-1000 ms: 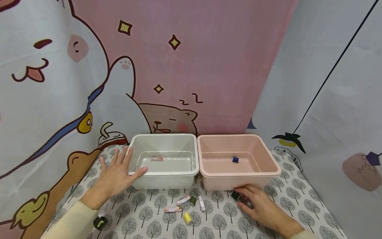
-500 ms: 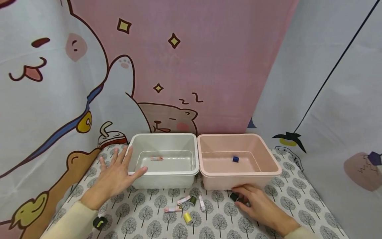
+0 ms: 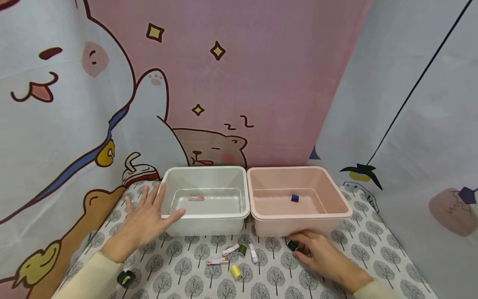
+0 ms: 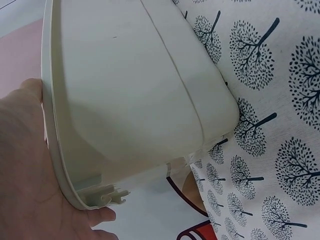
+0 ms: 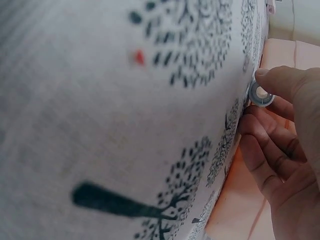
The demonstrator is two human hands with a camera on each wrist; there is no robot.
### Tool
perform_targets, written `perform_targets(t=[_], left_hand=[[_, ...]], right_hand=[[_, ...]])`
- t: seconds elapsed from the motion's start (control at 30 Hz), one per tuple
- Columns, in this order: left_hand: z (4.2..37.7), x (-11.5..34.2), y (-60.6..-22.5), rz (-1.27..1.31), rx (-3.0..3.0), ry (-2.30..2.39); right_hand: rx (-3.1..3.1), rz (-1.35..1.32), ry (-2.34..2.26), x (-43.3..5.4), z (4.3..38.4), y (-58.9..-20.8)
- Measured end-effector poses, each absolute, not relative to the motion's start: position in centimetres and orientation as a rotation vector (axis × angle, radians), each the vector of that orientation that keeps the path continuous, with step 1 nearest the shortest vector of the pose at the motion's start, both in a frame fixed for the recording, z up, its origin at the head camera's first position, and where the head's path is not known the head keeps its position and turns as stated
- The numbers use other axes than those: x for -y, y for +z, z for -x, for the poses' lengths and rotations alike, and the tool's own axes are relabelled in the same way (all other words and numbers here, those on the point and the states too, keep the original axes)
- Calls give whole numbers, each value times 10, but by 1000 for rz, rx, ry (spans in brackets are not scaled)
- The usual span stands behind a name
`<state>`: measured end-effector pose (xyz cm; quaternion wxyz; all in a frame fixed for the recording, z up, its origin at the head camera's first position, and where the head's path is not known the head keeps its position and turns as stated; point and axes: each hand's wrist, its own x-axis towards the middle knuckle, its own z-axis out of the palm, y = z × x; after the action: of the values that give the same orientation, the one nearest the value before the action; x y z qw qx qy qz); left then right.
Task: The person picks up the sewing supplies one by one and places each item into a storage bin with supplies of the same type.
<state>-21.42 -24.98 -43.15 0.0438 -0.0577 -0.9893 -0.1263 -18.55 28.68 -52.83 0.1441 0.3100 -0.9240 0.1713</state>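
Observation:
My left hand [image 3: 143,218] lies with spread, straight fingers against the near left corner of the white bin [image 3: 207,226]; in the left wrist view the bin's outer wall [image 4: 135,90] fills the middle. At the foot of the pink bin [image 3: 298,227], my right hand [image 3: 323,255] pinches a dark thread spool [image 3: 293,245] between thumb and index finger. The spool's pale round end [image 5: 262,94] shows in the right wrist view, close to the cloth. A blue thread spool [image 3: 295,198] lies inside the pink bin, and a folded pinkish strip [image 3: 196,198] in the white one.
On the tree-print cloth [image 3: 194,286] lie a green spool [image 3: 242,250], a yellow spool [image 3: 235,272] and several folded pale strips [image 3: 217,261]. A small black object [image 3: 125,278] sits by the left sleeve. A printed curtain [image 3: 284,83] hangs behind the bins.
My right hand and the dark spool have shifted slightly to the left along the front of the pink bin. The left hand stays where it was.

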Motion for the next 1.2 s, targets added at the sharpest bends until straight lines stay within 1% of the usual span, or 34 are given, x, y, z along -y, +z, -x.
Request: perform_targets(t=[0.2,0.57,0.9,1.2], left_hand=[[214,250,-432,178,3015,-381],[214,250,-435,178,3004,-386],[215,251,-433,180,3007,-394],[215,251,-434,194,2995,-377]], right_hand=[[2681,-883,470,-287,186,-529],[2633,-935,567,-288,187,-531],[2633,-930,616,-288,187,-530],[2653,-930,641,-285,183,-528]])
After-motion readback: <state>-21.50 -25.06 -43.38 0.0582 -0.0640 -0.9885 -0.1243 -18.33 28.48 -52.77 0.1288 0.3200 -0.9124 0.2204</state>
